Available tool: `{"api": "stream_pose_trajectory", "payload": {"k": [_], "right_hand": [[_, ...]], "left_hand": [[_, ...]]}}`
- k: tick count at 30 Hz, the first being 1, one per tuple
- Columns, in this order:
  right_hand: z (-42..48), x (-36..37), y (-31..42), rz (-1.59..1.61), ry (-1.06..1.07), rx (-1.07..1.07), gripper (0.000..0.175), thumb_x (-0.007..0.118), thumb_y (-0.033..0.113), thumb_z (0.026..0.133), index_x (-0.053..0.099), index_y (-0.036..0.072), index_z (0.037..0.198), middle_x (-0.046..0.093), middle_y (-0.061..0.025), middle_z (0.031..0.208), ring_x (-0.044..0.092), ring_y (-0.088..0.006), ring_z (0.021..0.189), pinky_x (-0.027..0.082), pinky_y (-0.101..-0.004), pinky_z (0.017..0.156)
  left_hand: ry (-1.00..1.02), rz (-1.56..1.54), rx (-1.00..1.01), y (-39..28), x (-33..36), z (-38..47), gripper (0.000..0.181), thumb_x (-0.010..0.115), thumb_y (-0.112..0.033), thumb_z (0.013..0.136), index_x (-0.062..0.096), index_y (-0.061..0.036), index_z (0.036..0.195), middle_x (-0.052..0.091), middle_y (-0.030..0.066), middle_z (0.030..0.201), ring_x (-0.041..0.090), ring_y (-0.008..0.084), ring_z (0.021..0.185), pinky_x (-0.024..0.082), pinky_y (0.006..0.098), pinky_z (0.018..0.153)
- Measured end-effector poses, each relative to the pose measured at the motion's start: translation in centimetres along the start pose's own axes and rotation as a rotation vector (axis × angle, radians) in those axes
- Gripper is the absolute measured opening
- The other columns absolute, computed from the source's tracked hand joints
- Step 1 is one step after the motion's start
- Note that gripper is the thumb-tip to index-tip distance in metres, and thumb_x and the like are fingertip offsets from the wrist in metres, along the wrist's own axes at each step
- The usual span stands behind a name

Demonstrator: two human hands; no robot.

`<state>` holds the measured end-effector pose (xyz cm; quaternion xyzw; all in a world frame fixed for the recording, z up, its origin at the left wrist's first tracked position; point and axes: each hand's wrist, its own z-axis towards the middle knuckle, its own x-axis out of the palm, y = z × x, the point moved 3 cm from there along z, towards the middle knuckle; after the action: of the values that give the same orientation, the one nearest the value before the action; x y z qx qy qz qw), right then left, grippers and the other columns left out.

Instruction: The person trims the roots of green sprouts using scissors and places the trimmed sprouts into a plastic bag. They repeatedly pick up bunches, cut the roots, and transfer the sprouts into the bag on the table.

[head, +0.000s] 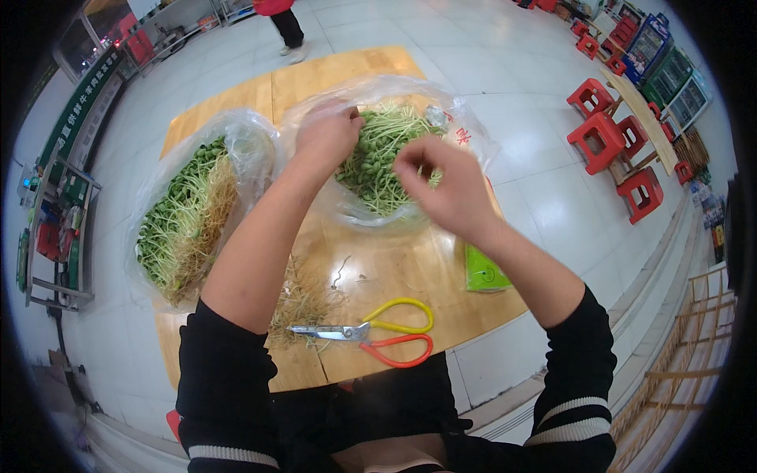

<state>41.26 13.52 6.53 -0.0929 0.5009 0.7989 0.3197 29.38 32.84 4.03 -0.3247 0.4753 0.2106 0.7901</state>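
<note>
An open clear plastic bag (378, 222) of green sprouts (378, 156) lies at the far side of the wooden table (378, 254). My left hand (328, 133) is at this bag's left side, its fingertips by the sprouts; whether they grip anything is hidden. Over the sprouts' right part is my right hand (446, 183), fingers curled, slightly blurred; I cannot tell if it holds anything. A second plastic bag (251, 142) at the left holds sprouts with brown roots (189, 224). Trimmed roots (301, 301) are piled near the table's front, beside scissors (364, 332) with yellow and red handles.
A green packet (485, 271) lies at the table's right edge, under my right forearm. Beyond the table's far edge a person (287, 29) stands on the tiled floor. Red plastic stools (597, 139) surround another table (641, 118) at the right. A metal rack (65, 236) stands at the left.
</note>
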Motion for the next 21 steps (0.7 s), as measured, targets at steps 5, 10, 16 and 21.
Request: {"api": "stream_pose_trajectory", "payload": {"k": [5,10,16,21], "right_hand": [[-7.2,4.9,5.0,0.128,0.298,-0.232,0.006,0.068,0.007,0.089,0.066,0.004,0.094,0.065,-0.0136,0.083,0.067,-0.0342,0.08,0.055,-0.0455,0.078],[-10.7,7.1,5.2,0.049,0.512,-0.159,0.005,0.067,0.008,0.09,0.067,0.005,0.093,0.066,-0.0132,0.086,0.066,-0.0346,0.089,0.053,-0.0485,0.079],[-12.9,5.5,4.3,0.05,0.433,-0.077,0.01,0.068,0.012,0.091,0.071,0.006,0.099,0.068,-0.0117,0.085,0.067,-0.0349,0.085,0.053,-0.0462,0.077],[-15.8,3.4,3.5,0.051,0.342,0.062,0.012,0.071,0.012,0.09,0.071,0.006,0.101,0.069,-0.0122,0.087,0.067,-0.034,0.083,0.053,-0.0444,0.075]], "left_hand": [[-0.017,-0.002,-0.033,-0.8,0.6,0.6,0.022,0.063,-0.024,0.094,0.076,-0.0055,0.096,0.072,0.0182,0.105,0.068,0.0383,0.102,0.054,0.0492,0.09],[-0.024,-0.041,-0.052,-0.6,0.8,0.9,0.022,0.062,-0.022,0.091,0.074,-0.004,0.095,0.072,0.0188,0.101,0.068,0.0393,0.099,0.055,0.0496,0.087],[-0.027,-0.307,-0.15,-1.0,-0.8,-0.3,0.02,0.063,-0.02,0.089,0.072,-0.0028,0.095,0.072,0.0198,0.097,0.068,0.0402,0.097,0.054,0.0487,0.085],[-0.187,-0.322,0.107,-3.5,-2.7,-5.4,0.014,0.067,-0.014,0.089,0.071,-0.0013,0.094,0.07,0.0187,0.093,0.069,0.0342,0.085,0.055,0.0445,0.078]]}}
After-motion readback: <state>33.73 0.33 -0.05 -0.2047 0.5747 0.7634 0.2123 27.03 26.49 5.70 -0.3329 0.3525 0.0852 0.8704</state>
